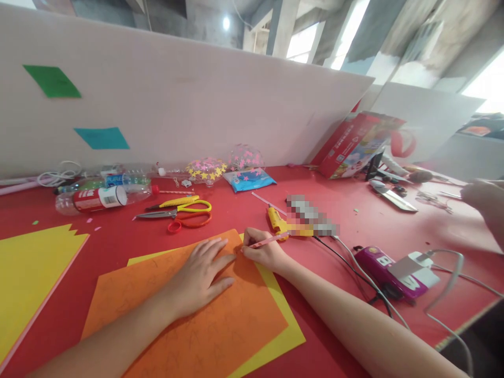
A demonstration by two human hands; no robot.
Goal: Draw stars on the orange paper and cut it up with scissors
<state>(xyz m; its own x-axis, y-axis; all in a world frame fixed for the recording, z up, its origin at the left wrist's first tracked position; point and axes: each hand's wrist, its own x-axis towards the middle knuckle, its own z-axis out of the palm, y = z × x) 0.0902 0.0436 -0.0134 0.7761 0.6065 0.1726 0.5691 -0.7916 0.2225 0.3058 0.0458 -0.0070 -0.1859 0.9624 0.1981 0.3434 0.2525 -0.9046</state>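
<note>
My left hand (pixel 200 275) lies flat with fingers spread on an orange sheet (pixel 220 336) that carries faint pencil outlines. The orange sheet rests on a yellow sheet (pixel 289 333) on the red table (pixel 354 220). My right hand (pixel 265 252) is closed around a pink pencil (pixel 268 241), its tip touching the orange sheet near the top corner, just right of my left fingertips.
Yellow-handled scissors (pixel 185 207), red scissors (pixel 189 221), a yellow glue gun (pixel 277 220), plastic bottles (pixel 98 198), star-covered clear balls (pixel 207 170), a purple device (pixel 388 270) with cables, a red box (pixel 356 144), a large yellow sheet (pixel 31 273). Another person's hand (pixel 486 202) at right. White partition (pixel 177 100) behind.
</note>
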